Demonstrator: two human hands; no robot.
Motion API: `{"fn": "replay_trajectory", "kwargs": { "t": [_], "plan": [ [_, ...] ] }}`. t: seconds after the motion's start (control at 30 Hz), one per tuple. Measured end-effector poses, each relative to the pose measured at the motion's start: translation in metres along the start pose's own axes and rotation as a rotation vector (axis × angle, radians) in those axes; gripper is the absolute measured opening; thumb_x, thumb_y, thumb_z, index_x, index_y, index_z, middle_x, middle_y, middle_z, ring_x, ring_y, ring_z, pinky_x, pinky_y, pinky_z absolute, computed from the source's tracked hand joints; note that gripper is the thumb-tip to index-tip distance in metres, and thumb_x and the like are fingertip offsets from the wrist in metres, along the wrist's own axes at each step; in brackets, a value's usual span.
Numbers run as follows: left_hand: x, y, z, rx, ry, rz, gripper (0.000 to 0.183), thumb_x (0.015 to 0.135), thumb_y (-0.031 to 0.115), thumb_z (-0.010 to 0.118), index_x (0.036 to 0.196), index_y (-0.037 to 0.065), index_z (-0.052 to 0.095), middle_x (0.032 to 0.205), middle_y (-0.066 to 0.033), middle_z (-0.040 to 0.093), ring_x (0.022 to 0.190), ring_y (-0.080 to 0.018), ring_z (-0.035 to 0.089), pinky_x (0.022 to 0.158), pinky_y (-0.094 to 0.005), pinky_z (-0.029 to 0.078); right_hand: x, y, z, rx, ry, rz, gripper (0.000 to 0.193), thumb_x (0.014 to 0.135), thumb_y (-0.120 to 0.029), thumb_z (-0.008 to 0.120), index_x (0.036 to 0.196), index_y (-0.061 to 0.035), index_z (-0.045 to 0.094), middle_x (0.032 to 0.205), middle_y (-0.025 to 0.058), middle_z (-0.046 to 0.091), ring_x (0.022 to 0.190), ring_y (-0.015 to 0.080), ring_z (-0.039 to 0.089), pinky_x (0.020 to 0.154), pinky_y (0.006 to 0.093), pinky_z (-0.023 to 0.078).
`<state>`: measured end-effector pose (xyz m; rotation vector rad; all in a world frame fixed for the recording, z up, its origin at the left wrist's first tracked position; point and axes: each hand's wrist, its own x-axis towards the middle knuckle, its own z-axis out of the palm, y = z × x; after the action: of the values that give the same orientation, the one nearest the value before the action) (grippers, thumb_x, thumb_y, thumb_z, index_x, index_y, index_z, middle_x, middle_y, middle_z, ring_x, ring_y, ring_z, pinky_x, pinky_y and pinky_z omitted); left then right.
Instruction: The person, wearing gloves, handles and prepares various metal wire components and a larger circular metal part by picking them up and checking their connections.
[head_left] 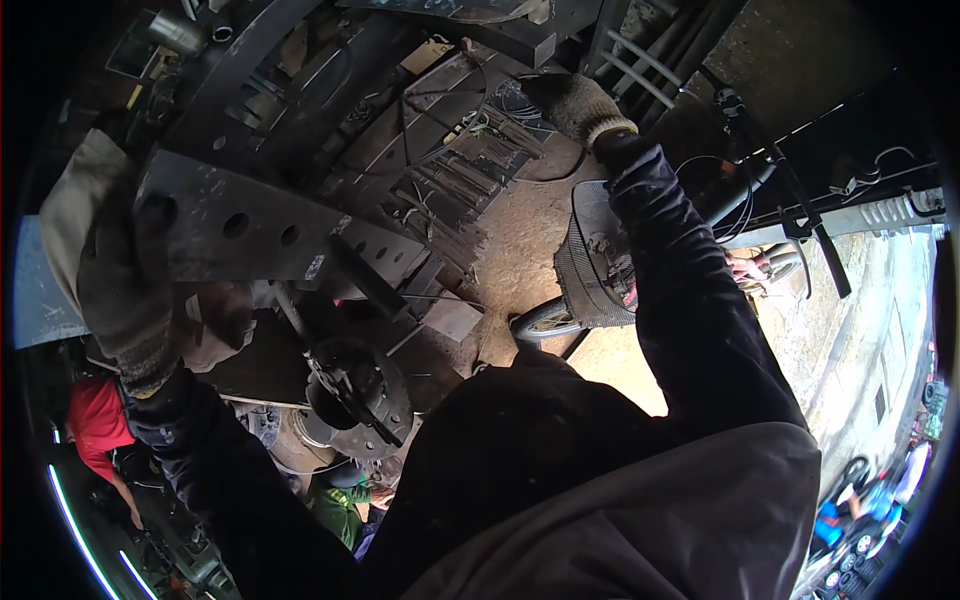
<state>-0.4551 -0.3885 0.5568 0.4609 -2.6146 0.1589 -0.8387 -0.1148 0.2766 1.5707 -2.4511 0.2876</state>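
A gloved hand, my left hand (125,285), is at the left end of a dark steel plate (262,225) with a row of round holes. The thumb lies along the plate's edge and the fingers appear wrapped round it, partly lost in shadow. Pale, cloth-like material (82,195) hangs beside that hand. My right arm reaches far forward. In a pale knitted glove with dark fingertips, my right hand (582,107) is close to the end of a dark steel beam (530,48). Its fingers point left; shadow hides whether they hold anything.
Steel rods (460,180) and coiled wire (515,105) lie on the ground ahead. A bicycle with a mesh basket (590,265) stands right of centre. A round flanged metal part (360,395) is below the plate. A person in red (98,428) is at left, another in green (338,515) below.
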Motion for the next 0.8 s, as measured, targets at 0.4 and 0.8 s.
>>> {"fn": "replay_trajectory", "kwargs": {
  "t": [0.4, 0.8],
  "plan": [
    [0.008, -0.037, -0.01, 0.19, -0.047, 0.25, 0.044, 0.093, 0.015, 0.069, 0.133, 0.0, 0.056, 0.122, -0.0147, 0.065, 0.113, -0.0227, 0.063, 0.097, -0.0318, 0.047, 0.0, -0.005, -0.016, 0.149, 0.008, -0.122, 0.033, 0.088, -0.012, 0.059, 0.121, -0.0066, 0.063, 0.116, 0.0148, 0.066, 0.101, 0.031, 0.068, 0.086, 0.0385, 0.056],
    [0.007, -0.049, -0.005, -0.149, -0.095, 0.09, 0.047, 0.088, 0.007, 0.074, 0.13, -0.004, 0.057, 0.123, -0.0145, 0.063, 0.107, -0.0221, 0.062, 0.091, -0.033, 0.051, 0.006, -0.033, -0.041, 1.928, -0.378, 0.895, 0.068, 0.098, -0.054, 0.049, 0.139, -0.0007, 0.041, 0.125, 0.0243, 0.057, 0.117, 0.0374, 0.056, 0.096, 0.0536, 0.049]
  ]
}}
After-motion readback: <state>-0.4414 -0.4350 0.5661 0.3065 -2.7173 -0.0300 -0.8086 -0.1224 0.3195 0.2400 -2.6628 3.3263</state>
